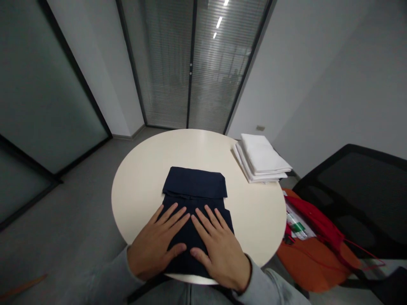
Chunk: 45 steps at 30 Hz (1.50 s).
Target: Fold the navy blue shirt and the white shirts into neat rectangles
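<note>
A dark navy piece of folded cloth [194,183] lies on the round cream table [254,220] close to its near edge. Its far end is turned over into a wide band, and the near part lies flat under my palms. My left hand [159,241] rests on the left side of the cloth with fingers spread. On the right side lies my right hand [219,245], also flat with fingers apart. The two thumbs point toward each other over the cloth. Whether the cloth is a garment I cannot tell.
A stack of folded white cloths [260,156] sits at the table's right rear edge. To the right, an orange chair seat [318,267] with a black mesh back [359,199] holds a red bag [318,216] and a clear plastic package [297,224]. Glass partitions stand behind.
</note>
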Available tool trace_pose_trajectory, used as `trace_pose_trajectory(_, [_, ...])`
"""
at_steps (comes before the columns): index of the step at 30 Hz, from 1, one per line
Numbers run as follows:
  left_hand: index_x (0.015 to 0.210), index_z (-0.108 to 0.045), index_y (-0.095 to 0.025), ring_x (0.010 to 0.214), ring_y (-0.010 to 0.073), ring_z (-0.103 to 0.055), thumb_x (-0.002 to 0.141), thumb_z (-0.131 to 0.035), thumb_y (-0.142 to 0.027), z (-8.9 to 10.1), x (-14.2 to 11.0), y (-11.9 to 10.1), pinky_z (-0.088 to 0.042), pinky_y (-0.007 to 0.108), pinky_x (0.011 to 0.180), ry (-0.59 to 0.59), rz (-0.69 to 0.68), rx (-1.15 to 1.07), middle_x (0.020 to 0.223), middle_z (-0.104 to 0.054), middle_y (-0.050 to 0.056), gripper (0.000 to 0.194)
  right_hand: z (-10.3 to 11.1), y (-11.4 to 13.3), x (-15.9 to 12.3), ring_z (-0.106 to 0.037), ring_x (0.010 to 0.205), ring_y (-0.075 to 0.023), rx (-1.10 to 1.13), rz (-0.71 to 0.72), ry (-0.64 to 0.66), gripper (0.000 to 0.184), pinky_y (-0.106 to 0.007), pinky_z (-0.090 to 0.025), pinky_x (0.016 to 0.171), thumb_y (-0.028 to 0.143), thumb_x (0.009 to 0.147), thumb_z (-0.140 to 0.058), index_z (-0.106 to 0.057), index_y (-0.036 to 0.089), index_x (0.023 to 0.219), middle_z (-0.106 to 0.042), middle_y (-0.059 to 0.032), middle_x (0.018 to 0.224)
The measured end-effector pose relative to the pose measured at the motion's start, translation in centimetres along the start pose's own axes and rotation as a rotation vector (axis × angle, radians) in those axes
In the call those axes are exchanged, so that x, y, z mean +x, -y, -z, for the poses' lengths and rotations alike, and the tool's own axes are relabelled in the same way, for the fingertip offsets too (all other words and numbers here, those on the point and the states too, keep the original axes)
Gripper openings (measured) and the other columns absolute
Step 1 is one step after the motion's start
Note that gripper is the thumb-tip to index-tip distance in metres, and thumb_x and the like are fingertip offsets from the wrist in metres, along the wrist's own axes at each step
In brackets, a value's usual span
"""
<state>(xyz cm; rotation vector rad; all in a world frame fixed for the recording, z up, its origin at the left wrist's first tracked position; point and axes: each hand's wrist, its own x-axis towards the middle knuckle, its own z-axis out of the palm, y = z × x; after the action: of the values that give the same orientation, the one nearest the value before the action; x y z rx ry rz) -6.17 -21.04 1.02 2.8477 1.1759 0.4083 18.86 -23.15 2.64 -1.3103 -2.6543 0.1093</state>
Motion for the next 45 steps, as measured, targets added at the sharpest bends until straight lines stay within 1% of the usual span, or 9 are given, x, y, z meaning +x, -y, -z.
trace_pose_trajectory(4, [0.165, -0.027, -0.028, 0.155, 0.0303, -0.031, 0.103, -0.049, -0.057, -1.6, -0.4, 0.7, -0.026, 0.056, 0.125, 0.011, 0.032, 0.012, 0.167, -0.038, 0.003, 0.071, -0.8, -0.3, 0.1, -0.017, 0.159, -0.0351, 0.057, -0.025, 0.049, 0.079, -0.063, -0.021, 0.128, 0.050, 0.100, -0.059, -0.024, 0.023, 0.166, -0.024, -0.0081, 0.171])
trace_pose_trajectory(10, [0.152, -0.050, -0.031, 0.145, 0.0288, -0.047, 0.103, -0.051, -0.055, 1.7, 1.7, 2.3, -0.034, 0.053, 0.121, -0.032, 0.021, 0.018, 0.158, -0.053, 0.003, 0.055, 1.6, -2.4, 1.0, -0.033, 0.154, -0.0320, 0.149, 0.006, -0.023, 0.063, -0.058, -0.029, 0.125, 0.051, 0.102, -0.056, -0.041, 0.028, 0.159, -0.041, -0.0063, 0.165])
trace_pose_trajectory(14, [0.155, -0.047, -0.026, 0.135, 0.0331, -0.053, 0.096, -0.064, -0.033, 3.8, 5.1, 6.6, -0.050, 0.052, 0.106, -0.091, 0.239, 0.129, 0.157, -0.050, 0.012, 0.062, 2.6, -9.1, 4.1, -0.063, 0.124, -0.0300, 0.239, -0.349, -0.253, 0.046, -0.048, -0.046, 0.108, 0.039, 0.101, -0.056, -0.059, 0.021, 0.142, -0.068, -0.0145, 0.132])
trace_pose_trajectory(19, [0.143, -0.061, -0.029, 0.130, 0.0337, -0.054, 0.085, -0.064, -0.009, 2.7, 7.1, 10.4, -0.053, 0.051, 0.101, -0.009, 0.126, 0.168, 0.153, -0.055, 0.009, 0.062, 1.0, -15.9, 7.4, -0.070, 0.080, -0.0245, 0.448, -0.721, -0.205, 0.042, -0.037, -0.051, 0.079, 0.041, 0.095, -0.062, -0.067, 0.014, 0.126, -0.071, -0.0062, 0.078])
trace_pose_trajectory(25, [0.125, -0.071, -0.021, 0.124, 0.0247, -0.057, 0.097, -0.051, -0.011, 1.3, 6.5, 10.5, -0.051, 0.041, 0.107, -0.148, 0.070, -0.036, 0.132, -0.069, 0.008, 0.036, -0.1, -16.0, 7.3, -0.065, 0.070, -0.0169, 0.539, -0.641, -0.221, 0.048, -0.028, -0.049, 0.067, 0.031, 0.092, -0.059, -0.058, 0.017, 0.137, -0.068, 0.0016, 0.075])
trace_pose_trajectory(32, [0.134, -0.069, -0.032, 0.132, 0.0274, -0.054, 0.099, -0.057, -0.038, 1.8, 5.1, 11.1, -0.044, 0.047, 0.113, 0.112, 0.124, -0.137, 0.144, -0.063, 0.004, 0.038, -0.7, -15.6, 5.7, -0.065, 0.076, -0.0176, 0.432, -0.574, -0.081, 0.047, -0.029, -0.047, 0.074, 0.023, 0.087, -0.063, -0.059, 0.020, 0.134, -0.069, 0.0007, 0.082])
trace_pose_trajectory(36, [0.123, -0.074, -0.024, 0.133, 0.0243, -0.055, 0.108, -0.030, -0.054, 2.2, 7.6, 13.7, -0.040, 0.044, 0.117, -0.003, 0.226, -0.290, 0.142, -0.064, 0.008, 0.056, 0.7, -16.3, 7.5, -0.066, 0.097, -0.0225, 0.295, -0.523, -0.021, 0.050, -0.034, -0.047, 0.090, 0.026, 0.085, -0.069, -0.062, 0.019, 0.134, -0.069, -0.0092, 0.109])
trace_pose_trajectory(40, [0.140, -0.061, -0.012, 0.134, 0.0297, -0.054, 0.100, -0.044, -0.063, 2.2, 12.2, 15.5, -0.039, 0.045, 0.116, -0.046, 0.364, -0.263, 0.144, -0.061, 0.017, 0.067, 2.6, -17.1, 11.3, -0.043, 0.141, -0.0309, 0.201, -0.395, 0.034, 0.071, -0.044, -0.035, 0.113, 0.041, 0.090, -0.071, -0.047, 0.020, 0.153, -0.046, -0.0171, 0.153])
trace_pose_trajectory(45, [0.143, -0.060, -0.021, 0.140, 0.0340, -0.049, 0.098, -0.057, -0.058, 4.2, 13.9, 11.0, -0.034, 0.054, 0.118, -0.013, 0.321, -0.051, 0.151, -0.057, 0.015, 0.059, 2.8, -17.1, 15.6, -0.052, 0.135, -0.0325, 0.146, -0.257, 0.288, 0.076, -0.045, -0.041, 0.109, 0.044, 0.076, -0.087, -0.059, 0.023, 0.143, -0.060, -0.0129, 0.145])
